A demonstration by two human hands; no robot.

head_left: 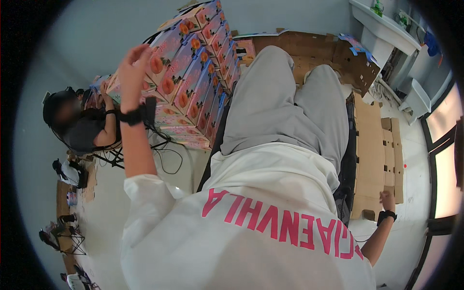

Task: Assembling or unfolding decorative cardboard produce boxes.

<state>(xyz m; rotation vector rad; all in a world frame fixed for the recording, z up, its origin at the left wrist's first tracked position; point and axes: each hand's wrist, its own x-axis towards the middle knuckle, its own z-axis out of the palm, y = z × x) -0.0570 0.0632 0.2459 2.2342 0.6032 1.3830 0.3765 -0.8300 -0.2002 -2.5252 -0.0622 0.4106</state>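
Observation:
My left hand (135,67) is raised in front of a tall stack of fruit-printed boxes (181,84). Its fingers are loosely bent and apart, and I see nothing in them. Whether they touch a box I cannot tell. Out to the right, my right hand (387,200) hangs beside the edge of a flattened brown cardboard sheet (369,159). Its fingers are slightly curled, with nothing visible in them. Both wrists wear black bands. My legs in grey trousers (261,101) stretch ahead of me on a dark seat.
A seated person (87,123) at the left has a raised hand near the boxes. Black cables (169,154) lie on the floor by the stack. Brown cardboard (314,48) stands beyond my knees. A white sink (384,24) is at the far right; more people sit far left.

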